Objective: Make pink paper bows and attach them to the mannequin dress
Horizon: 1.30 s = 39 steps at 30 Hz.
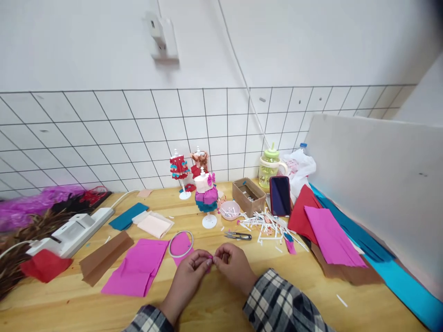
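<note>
Close together at the front of the table, both hands are closed in a pinch. Between the fingertips of my left hand (pixel 188 278) a small scrap of magenta paper (pixel 208 270) shows, mostly hidden. My right hand (pixel 237 267) pinches at its right side, its fingertips almost meeting the left ones. Just beyond my left hand, a pale ring (pixel 170 249) lies over a magenta paper piece (pixel 180 242). Black thread snips (pixel 238 235) lie beyond my right hand. Farther back stands a mini dress form (pixel 206 196) in a pink, purple and teal paper dress with a magenta bow.
Magenta paper (pixel 138 267), brown paper (pixel 105 258) and a power strip (pixel 74 230) lie left. White paper sticks (pixel 266 226), a cardboard box (pixel 249 197), a phone (pixel 280 196) and a green-lidded jug (pixel 269 169) are right of centre. Stacked coloured sheets (pixel 334 237) lie far right.
</note>
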{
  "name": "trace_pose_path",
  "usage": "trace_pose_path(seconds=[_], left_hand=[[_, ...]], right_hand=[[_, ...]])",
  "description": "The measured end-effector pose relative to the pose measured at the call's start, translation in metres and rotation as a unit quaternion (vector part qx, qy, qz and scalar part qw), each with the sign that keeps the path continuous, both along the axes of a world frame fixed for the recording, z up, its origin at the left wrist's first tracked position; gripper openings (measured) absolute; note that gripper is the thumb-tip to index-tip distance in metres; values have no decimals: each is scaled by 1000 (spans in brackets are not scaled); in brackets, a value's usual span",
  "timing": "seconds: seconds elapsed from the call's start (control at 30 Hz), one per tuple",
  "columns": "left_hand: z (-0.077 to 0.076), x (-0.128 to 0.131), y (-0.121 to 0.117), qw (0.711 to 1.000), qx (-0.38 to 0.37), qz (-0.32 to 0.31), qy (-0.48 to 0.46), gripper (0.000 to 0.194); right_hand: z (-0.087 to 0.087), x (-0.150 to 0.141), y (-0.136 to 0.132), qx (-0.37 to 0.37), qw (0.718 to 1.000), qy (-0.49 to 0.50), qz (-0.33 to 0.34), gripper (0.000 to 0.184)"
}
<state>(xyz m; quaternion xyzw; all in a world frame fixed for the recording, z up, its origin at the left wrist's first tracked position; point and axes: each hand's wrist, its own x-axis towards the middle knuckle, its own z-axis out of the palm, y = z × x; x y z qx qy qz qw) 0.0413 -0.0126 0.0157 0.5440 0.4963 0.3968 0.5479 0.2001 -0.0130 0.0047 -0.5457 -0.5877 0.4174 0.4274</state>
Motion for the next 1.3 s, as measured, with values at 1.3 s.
trace_pose_path(seconds=[1.3], left_hand=[[9,-2,-3,998,4,57,-22,27]], right_hand=[[3,5,-7,35,999,-18,28,16]])
